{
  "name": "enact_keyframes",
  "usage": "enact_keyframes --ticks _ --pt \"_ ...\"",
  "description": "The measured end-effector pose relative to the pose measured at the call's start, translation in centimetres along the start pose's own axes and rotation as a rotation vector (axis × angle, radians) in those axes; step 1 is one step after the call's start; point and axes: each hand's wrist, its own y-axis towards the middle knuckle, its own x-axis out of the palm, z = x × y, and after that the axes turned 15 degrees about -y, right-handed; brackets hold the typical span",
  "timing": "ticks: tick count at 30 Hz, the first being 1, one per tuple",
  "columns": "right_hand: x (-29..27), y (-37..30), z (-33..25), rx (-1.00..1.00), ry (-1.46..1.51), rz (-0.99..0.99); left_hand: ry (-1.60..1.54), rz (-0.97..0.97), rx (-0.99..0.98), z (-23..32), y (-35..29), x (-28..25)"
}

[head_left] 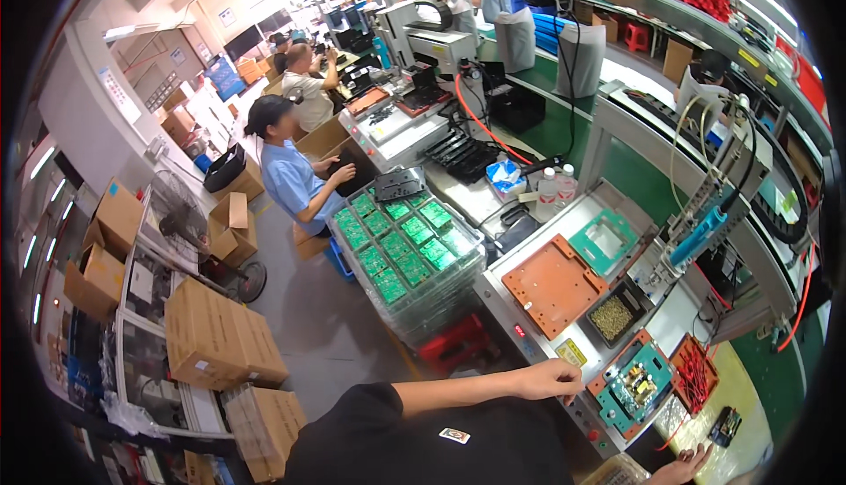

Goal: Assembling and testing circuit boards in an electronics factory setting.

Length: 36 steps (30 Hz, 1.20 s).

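1. Two hands are in view at the bench. The left hand (553,379) rests with fingers curled, fingertips on the front edge of the machine panel (564,357) just beside the yellow label; it grasps nothing that I can see. The right hand (683,465) lies palm up and loose at the lower edge, empty, near a black gadget (724,426) on the yellow-green mat (749,397).

2. One teal fixture (636,385) sits between the hands, on the bench's near corner, carrying a circuit board with yellow parts. It lies flat, its long axis running diagonally from lower left to upper right, in line with the bench front.

3. Risk, as I judge it: the left wrist hangs over the red buttons on the panel front, so a careless slide of the fingers could press one.

4. Another risk: the fixture sits close to the bench corner, and a nudge from either hand could skew it or push it toward the red wire bundle (696,370) just beside it, snagging leads.

5. Further off, the orange plate (553,284) and black tray of small brass parts (612,316) lie upbench; a reach across could spill the tray.

6. Behind, stacked green boards (401,243) fill a rack, and a seated co-worker in blue (295,172) works well apart.
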Motion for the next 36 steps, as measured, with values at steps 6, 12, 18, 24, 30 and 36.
enact_keyframes --ticks 6,12,18,24,30,36 --pt "1.0 -1.7 -3.5 -0.044 0.385 -0.242 -0.059 0.026 -0.018 0.6 -1.1 -0.1" --pt "5.1 -6.7 -10.0 -0.269 0.759 -0.674 -0.040 0.156 -0.035 2.4 -1.9 -1.1" --pt "6.3 -11.8 -16.9 -0.258 0.722 -0.851 0.023 0.437 0.126 4.8 -2.0 -5.7" --pt "6.5 -12.8 -17.8 -0.233 0.656 -1.030 0.425 0.770 0.205 6.9 -1.5 -11.6" --pt "5.4 -12.2 -20.0 -0.188 0.497 -1.241 1.440 1.007 0.241 7.0 -7.7 -23.6" --pt "7.8 -17.8 -18.9 0.041 0.425 -1.248 1.367 0.775 -0.543 3.0 -16.9 -34.1"
